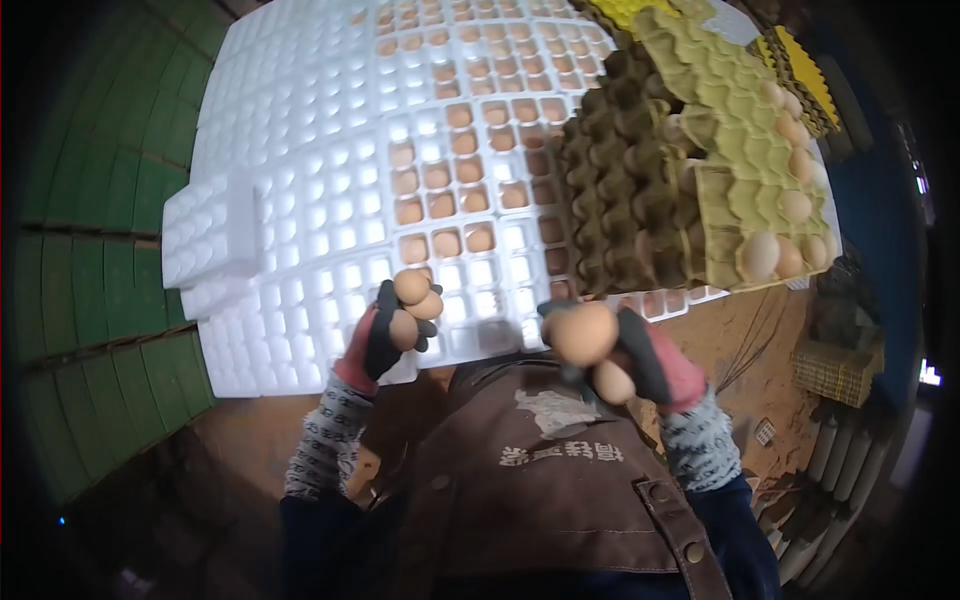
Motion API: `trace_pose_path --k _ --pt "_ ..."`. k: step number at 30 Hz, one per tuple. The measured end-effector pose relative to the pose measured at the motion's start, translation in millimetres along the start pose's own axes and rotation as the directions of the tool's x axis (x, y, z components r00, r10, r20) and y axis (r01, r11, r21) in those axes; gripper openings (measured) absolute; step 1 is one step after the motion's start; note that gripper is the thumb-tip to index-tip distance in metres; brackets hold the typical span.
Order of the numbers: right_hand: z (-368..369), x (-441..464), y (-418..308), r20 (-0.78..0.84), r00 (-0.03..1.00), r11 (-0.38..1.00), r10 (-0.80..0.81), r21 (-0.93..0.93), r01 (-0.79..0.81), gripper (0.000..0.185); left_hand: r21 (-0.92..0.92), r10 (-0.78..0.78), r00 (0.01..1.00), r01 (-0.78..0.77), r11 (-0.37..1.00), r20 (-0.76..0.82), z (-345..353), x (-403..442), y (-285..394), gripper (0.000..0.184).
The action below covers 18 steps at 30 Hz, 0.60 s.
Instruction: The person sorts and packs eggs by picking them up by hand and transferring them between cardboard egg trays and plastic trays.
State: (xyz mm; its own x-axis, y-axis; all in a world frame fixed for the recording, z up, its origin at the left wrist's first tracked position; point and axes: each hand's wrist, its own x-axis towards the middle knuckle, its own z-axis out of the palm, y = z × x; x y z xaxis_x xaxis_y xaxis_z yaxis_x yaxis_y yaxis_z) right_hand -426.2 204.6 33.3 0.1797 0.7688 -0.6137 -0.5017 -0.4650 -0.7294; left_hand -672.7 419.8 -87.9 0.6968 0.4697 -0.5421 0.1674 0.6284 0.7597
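My left hand (pixel 378 345), in a dark and pink glove, is closed around several brown eggs (pixel 411 287) over the near edge of the white egg trays (pixel 290 335). My right hand (pixel 648 358), gloved alike, holds at least two brown eggs (pixel 583 334) in front of my apron, slightly blurred; its palm is partly hidden by them. Brown eggs (pixel 447 242) sit in many pockets through the middle and far right of the white trays, while the left pockets hold none. Beyond my right hand stand pulp egg trays (pixel 755 215), with loose eggs (pixel 762 255) along their right side.
A white foam block (pixel 210 230) lies on the trays at the left. Green panels (pixel 100 290) line the left side. Yellow trays (pixel 800 75) are at the far right, and a yellowish crate (pixel 838 368) stands on the brown floor at the right.
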Motion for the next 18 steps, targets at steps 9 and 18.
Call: trace_pose_path --k 9,18 --pt "15.3 181.4 125.9 -0.007 0.856 0.022 -0.517 -1.0 0.005 0.054 -0.103 0.225 0.974 -0.22 0.97 0.038 -37.1 73.9 -109.3 0.041" --pt "-36.2 195.7 95.2 -0.681 0.662 0.944 -0.312 -0.3 0.136 0.035 0.947 0.342 0.928 -0.232 0.221 0.148 -8.3 34.2 -82.9 0.055"
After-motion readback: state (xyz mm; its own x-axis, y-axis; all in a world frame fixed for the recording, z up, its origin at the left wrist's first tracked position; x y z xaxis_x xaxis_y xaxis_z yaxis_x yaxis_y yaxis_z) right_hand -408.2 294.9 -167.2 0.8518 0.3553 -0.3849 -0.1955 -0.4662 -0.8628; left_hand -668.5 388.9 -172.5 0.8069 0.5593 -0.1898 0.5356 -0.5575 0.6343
